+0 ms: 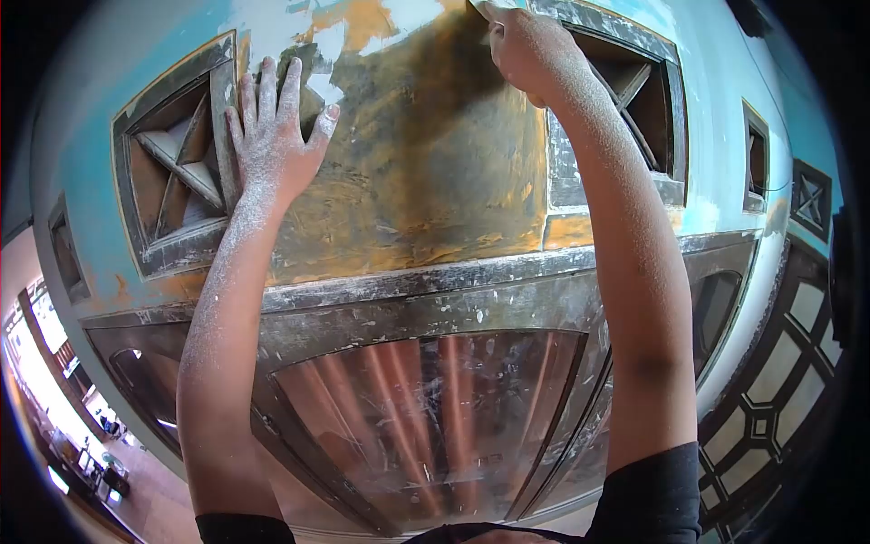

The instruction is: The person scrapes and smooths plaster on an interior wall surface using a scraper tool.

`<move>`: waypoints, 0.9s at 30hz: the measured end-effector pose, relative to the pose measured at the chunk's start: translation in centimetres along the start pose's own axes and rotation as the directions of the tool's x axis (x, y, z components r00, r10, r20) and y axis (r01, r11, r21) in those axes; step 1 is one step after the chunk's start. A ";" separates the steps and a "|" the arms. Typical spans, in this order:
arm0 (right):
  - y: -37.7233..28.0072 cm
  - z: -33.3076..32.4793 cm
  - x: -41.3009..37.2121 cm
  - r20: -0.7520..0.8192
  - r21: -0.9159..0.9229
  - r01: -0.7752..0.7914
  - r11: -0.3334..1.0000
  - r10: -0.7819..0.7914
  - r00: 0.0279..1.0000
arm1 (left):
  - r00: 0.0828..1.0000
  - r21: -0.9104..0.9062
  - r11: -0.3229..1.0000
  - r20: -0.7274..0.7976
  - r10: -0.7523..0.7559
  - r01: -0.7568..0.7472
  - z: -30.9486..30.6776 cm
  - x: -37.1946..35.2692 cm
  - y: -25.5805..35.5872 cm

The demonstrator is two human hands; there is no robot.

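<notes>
While the head view shows 2 raised arms, the right hand (pixel 535 59) holds a flat tool (pixel 480 10) at the top edge, against or just before the wall (pixel 408 163), over the upper right of its brown and ochre patch; contact cannot be told. The tool's long axis runs at a slant, its visible end pointing up and to the left. It looks thin, greyish and straight-edged; the hand covers the rest, and the picture's edge may cut off its tip. The right hand's fingers are curled together, clamped on the tool. To the left, the left hand (pixel 276 150) lies open against the wall, fingers pointing up and spread apart, thumb out to the right, beside the left vent (pixel 177 172). White powder coats the 2 hands and forearms. The right vent (pixel 675 118) sits behind the right wrist. White smears mark the wall's top, and below runs a worn wooden beam (pixel 435 281) over a glass panel (pixel 426 408).
</notes>
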State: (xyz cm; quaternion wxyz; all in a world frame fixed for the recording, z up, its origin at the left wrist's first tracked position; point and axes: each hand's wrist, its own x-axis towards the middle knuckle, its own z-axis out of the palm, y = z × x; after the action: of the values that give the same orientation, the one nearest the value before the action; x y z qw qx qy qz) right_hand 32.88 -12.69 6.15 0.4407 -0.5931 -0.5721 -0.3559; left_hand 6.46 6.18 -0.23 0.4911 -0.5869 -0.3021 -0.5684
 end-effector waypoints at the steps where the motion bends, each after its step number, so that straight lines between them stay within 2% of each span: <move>1: -0.4 -0.5 -0.6 0.029 0.066 0.000 0.998 -0.002 1.000 | 1.000 -0.004 1.000 0.002 0.002 -0.002 0.0 -0.1 0.1; 2: 1.9 2.8 1.3 -0.152 -0.114 0.120 0.986 -0.137 0.979 | 1.000 0.004 1.000 0.010 -0.007 0.007 0.0 -0.1 0.0; 5: 2.5 3.3 1.9 -0.252 -0.043 0.200 0.979 -0.205 0.946 | 1.000 0.004 1.000 0.019 -0.021 0.021 0.0 -0.1 0.1; 6: 1.5 2.2 1.9 -0.094 -0.011 0.035 0.999 -0.035 0.995 | 0.999 -0.005 1.000 0.027 -0.016 0.017 0.0 -0.2 0.0; 7: 0.4 0.9 1.9 0.069 -0.010 -0.135 0.991 0.136 0.988 | 0.999 -0.004 1.000 0.034 -0.017 0.017 -0.1 -0.2 -0.2; 9: 0.7 0.8 1.6 0.052 -0.001 0.002 1.000 -0.002 0.999 | 1.000 -0.016 0.999 -0.010 0.028 -0.028 0.0 -0.3 -0.2; 10: 1.9 2.1 1.9 0.060 -0.009 -0.004 1.000 0.005 0.998 | 0.999 0.000 0.999 -0.006 0.038 -0.038 -0.1 -0.4 -0.1; 11: 3.4 4.2 2.7 -0.164 -0.059 0.162 0.985 -0.170 0.972 | 0.999 -0.008 0.999 -0.006 0.032 -0.032 -0.1 -0.5 -0.1; 12: 4.2 5.3 3.4 -0.371 -0.142 0.314 0.939 -0.344 0.862 | 0.999 -0.003 0.999 -0.002 0.045 -0.045 -0.3 -0.6 -0.1; 13: 2.6 3.9 2.9 -0.370 -0.143 0.316 0.938 -0.347 0.862 | 0.998 0.004 0.998 0.006 0.061 -0.061 -0.4 -0.7 -0.1; 14: 1.2 2.3 2.5 -0.161 -0.047 0.104 0.993 -0.111 0.981 | 0.998 0.003 0.998 0.011 0.061 -0.061 -0.4 -0.7 -0.1; 15: 0.1 1.2 2.1 0.074 -0.003 -0.130 0.991 0.130 0.989 | 0.998 -0.002 0.998 0.013 0.061 -0.061 -0.5 -0.7 -0.1; 16: 0.3 1.3 2.7 0.138 -0.105 -0.102 0.989 0.116 0.984 | 0.998 -0.008 0.998 0.015 0.062 -0.061 -0.5 -0.8 0.0; 17: 0.2 1.5 2.2 0.143 -0.107 -0.108 0.988 0.122 0.982 | 0.998 -0.014 0.998 0.021 0.064 -0.063 -0.6 -0.8 0.0; 19: 0.4 2.9 1.0 -0.154 -0.081 0.077 0.994 -0.088 0.984 | 0.997 -0.010 0.997 0.006 0.072 -0.072 -0.5 -1.0 0.0; 20: 3.7 5.7 3.8 -0.342 -0.337 0.289 0.896 -0.402 0.849 | 0.997 -0.012 0.997 0.009 0.072 -0.072 -0.5 -1.1 0.1; 21: 2.9 4.4 3.0 -0.341 -0.334 0.288 0.897 -0.400 0.851 | 0.997 -0.009 0.997 0.011 0.080 -0.080 -0.5 -1.3 0.1; 22: 0.9 1.9 1.6 -0.217 -0.105 0.176 0.979 -0.196 0.956 | 0.996 -0.002 0.996 0.010 0.087 -0.087 -0.5 -1.3 0.0; 23: -0.5 0.8 0.8 -0.034 0.107 0.006 0.994 -0.002 0.999 | 0.996 0.000 0.996 0.017 0.092 -0.092 -0.6 -1.3 -0.1; 24: -1.0 1.3 1.5 -0.050 0.056 -0.052 0.997 0.055 0.997 | 0.996 -0.015 0.996 0.021 0.092 -0.091 -0.7 -1.4 0.0; 27: -0.7 1.6 1.6 -0.026 0.002 -0.028 1.000 0.028 0.999 | 0.995 -0.031 0.995 0.017 0.097 -0.096 -0.9 -1.9 0.3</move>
State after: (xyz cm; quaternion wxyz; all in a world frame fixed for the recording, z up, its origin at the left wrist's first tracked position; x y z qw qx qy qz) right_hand 32.19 -10.67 7.10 0.4536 -0.5961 -0.5581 -0.3570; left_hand 6.06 5.67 -2.18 0.5063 -0.6133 -0.2695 -0.5430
